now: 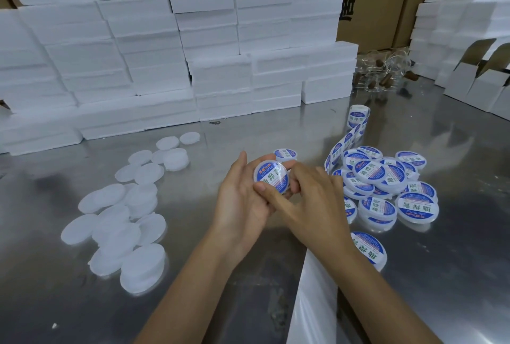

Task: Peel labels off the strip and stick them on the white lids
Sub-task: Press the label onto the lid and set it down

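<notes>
Blue-and-white round label already sits on the white plastic lid [271, 180], cradled in the left hand [239, 200]; right-hand [309, 200] fingers [271, 194] curl around its edge, pressing. Next, probably: drop it on the labelled pile [386, 181], take a bare lid [143, 270].

Head view, looking down, close over table [414, 274]

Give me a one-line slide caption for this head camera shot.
Both hands, left hand and right hand, press a blue label onto a white lid, between unlabelled lids and labelled lids.
</notes>
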`<state>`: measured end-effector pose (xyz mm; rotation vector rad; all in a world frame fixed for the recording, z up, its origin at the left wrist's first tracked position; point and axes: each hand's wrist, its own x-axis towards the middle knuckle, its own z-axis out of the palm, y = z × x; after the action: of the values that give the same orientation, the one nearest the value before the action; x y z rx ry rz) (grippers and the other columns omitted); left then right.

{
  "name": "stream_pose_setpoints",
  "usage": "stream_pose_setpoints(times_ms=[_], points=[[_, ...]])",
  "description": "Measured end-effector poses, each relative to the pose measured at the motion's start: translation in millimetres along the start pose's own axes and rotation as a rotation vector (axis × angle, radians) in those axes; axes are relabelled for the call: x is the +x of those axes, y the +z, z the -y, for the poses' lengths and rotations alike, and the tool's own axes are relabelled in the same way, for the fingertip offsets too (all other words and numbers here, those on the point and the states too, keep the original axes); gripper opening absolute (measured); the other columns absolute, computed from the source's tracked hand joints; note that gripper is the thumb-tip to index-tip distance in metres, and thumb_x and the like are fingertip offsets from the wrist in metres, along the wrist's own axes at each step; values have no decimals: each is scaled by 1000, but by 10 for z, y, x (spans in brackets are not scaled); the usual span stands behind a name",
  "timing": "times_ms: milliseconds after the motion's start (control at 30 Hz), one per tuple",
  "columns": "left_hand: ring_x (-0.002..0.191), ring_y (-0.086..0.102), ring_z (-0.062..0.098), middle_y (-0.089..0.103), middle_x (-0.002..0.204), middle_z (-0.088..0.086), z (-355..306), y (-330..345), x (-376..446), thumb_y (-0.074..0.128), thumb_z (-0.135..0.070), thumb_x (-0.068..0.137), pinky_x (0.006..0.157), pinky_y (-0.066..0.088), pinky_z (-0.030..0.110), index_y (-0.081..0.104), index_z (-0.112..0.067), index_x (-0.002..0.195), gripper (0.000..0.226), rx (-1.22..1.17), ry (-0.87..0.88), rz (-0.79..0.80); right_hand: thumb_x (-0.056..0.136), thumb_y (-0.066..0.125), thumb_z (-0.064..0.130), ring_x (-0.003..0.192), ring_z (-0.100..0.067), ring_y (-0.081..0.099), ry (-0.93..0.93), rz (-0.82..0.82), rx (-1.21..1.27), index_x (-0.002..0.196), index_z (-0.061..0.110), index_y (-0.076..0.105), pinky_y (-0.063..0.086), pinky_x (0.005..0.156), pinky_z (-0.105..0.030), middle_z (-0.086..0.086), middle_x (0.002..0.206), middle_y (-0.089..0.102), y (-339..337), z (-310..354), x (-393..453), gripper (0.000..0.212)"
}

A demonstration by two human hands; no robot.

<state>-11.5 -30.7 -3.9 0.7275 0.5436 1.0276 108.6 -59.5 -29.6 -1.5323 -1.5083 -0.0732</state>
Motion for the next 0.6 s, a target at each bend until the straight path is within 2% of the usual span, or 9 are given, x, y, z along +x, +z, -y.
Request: stream_pose_setpoints(times_ms=[67, 133, 233, 300, 333, 367, 433, 500, 600], points=[[129, 54, 44, 68, 124, 22, -7, -9, -3, 39, -46, 100, 107, 43, 45, 73, -9, 101, 51, 19, -11, 1, 87, 50, 66, 65, -6, 42, 7, 8, 48, 66, 46, 27, 30, 74, -32, 12, 59, 42, 5, 1, 4, 36], [123, 59, 42, 70, 120, 21, -3, -10, -5, 37, -42, 102, 101, 47, 43, 73, -9, 100, 49, -3, -14, 10, 92, 50, 54, 62, -5, 41, 13, -13, 78, 66, 47, 30, 32, 75, -33, 13, 57, 38, 18, -10, 13, 34], [106, 69, 28, 73, 113, 16, 27, 9, -1, 39, -29, 103, 97, 52, 38, 71, -9, 99, 38, 2, -12, 25, 98, 46, 37, 64, -6, 46, 20, -16, 105, 76, 39, 46, 40, 80, -40, 15, 62, 48, 23, -51, 19, 22], [108, 67, 25, 72, 114, 14, 42, 28, 6, 40, -22, 104, 100, 50, 36, 68, -11, 100, 31, 52, -8, 14, 101, 43, 31, 70, -13, 53, 36, 23, 98, 88, 28, 57, 41, 82, -45, 11, 70, 58, 21, -71, 13, 20], [110, 66, 25, 72, 115, 14, 50, 41, 10, 39, -21, 104, 99, 50, 35, 68, -12, 99, 30, 75, -3, 17, 102, 43, 30, 71, -14, 54, 44, 35, 72, 88, 28, 57, 41, 83, -45, 10, 71, 60, 18, -71, 13, 20], [110, 66, 25, 72, 116, 13, 55, 57, 11, 40, -21, 104, 98, 51, 34, 69, -14, 97, 31, 94, 3, 23, 102, 44, 33, 71, -14, 53, 54, 39, 36, 84, 32, 53, 40, 82, -45, 10, 69, 58, 13, -64, 15, 20], [109, 65, 26, 70, 122, 18, 56, 90, -4, 43, -27, 100, 95, 51, 34, 71, -16, 93, 31, 103, 4, 23, 97, 43, 54, 67, -11, 50, 83, 47, -35, 72, 37, 41, 36, 81, -39, 13, 61, 52, 2, -25, 16, 30], [111, 64, 27, 65, 129, 21, 60, 100, -10, 40, -37, 100, 99, 47, 37, 71, -14, 97, 39, 93, -6, 33, 87, 33, 75, 68, -9, 51, 98, 68, -105, 72, 36, 46, 32, 81, -36, 12, 63, 56, 0, 9, 22, 44], [121, 63, 29, 66, 130, 17, 63, 85, -12, 29, -44, 105, 104, 45, 40, 65, -9, 111, 51, 121, -17, 64, 87, 25, 77, 69, -13, 55, 100, 46, -163, 74, 28, 54, 33, 85, -37, 7, 66, 61, 9, 15, 11, 58]])
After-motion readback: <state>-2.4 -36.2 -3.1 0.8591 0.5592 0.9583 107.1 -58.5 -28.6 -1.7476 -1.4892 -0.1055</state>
